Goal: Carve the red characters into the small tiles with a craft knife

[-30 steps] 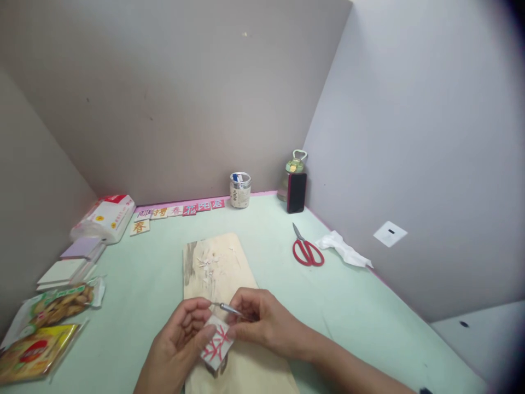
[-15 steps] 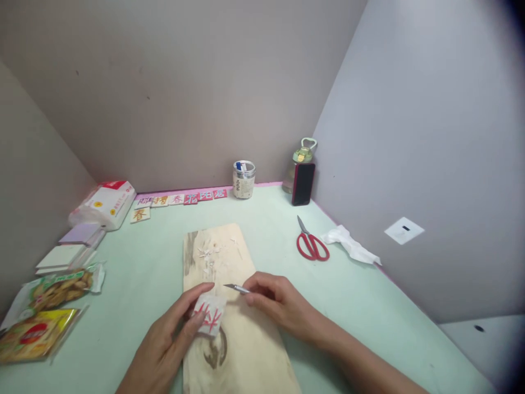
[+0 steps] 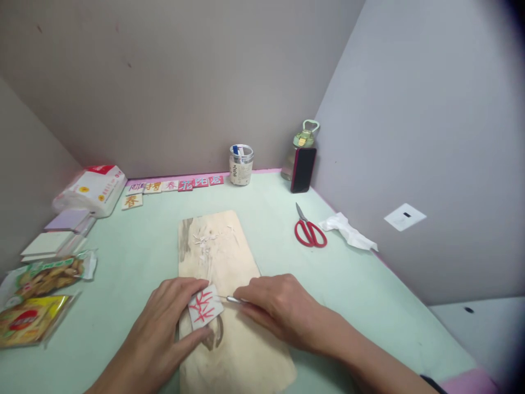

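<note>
My left hand (image 3: 174,312) grips a small white square tile (image 3: 205,306) by its edges, thumb below and fingers above. Red strokes form a character on the tile's face. In my right hand (image 3: 273,309) is a slim silver craft knife (image 3: 234,299), held like a pen. Its thin blade points left at the tile's right edge; whether it touches cannot be made out. Both hands are over a pale wooden board (image 3: 229,262) with dark stains. Pale shavings (image 3: 204,241) lie scattered on the board's far part.
Red-handled scissors (image 3: 310,232) and a crumpled tissue (image 3: 348,231) lie to the right. Behind stand a can of pens (image 3: 241,167), a phone (image 3: 303,171) and a bottle (image 3: 305,137). Painted tiles (image 3: 185,185) line the back; a tissue pack (image 3: 94,189) and snack packets (image 3: 51,279) are left.
The tile has turned within my left hand, and its red face now shows more fully. My right hand has brought the knife slightly down and closer to the tile. The view has shifted a little.
</note>
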The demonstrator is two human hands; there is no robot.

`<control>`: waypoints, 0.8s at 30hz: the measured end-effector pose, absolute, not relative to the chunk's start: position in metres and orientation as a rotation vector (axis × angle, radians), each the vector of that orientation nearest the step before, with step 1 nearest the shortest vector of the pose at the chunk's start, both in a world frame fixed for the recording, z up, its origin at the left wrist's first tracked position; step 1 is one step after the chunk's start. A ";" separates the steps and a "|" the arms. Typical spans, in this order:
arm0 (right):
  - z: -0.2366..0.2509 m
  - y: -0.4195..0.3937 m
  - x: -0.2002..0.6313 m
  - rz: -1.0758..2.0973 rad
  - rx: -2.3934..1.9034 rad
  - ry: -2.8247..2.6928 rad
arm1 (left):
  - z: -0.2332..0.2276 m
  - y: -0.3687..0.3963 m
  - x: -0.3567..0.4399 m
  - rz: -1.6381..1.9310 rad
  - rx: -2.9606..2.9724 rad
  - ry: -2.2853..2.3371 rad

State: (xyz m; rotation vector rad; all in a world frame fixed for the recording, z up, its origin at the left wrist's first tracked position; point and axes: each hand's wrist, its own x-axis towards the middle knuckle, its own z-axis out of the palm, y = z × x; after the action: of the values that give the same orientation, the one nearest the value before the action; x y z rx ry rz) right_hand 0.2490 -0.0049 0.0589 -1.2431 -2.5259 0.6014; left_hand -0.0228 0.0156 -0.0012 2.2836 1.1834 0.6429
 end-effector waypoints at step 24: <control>0.065 -0.015 0.242 0.789 -1.253 -2.608 | 0.001 0.013 -0.022 0.604 2.356 1.191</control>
State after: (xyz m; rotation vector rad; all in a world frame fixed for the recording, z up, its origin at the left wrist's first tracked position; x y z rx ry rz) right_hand 0.2418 -0.0153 0.0647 -1.2528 -2.6079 0.7888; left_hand -0.0216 0.0134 0.0011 2.3558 1.1907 0.6044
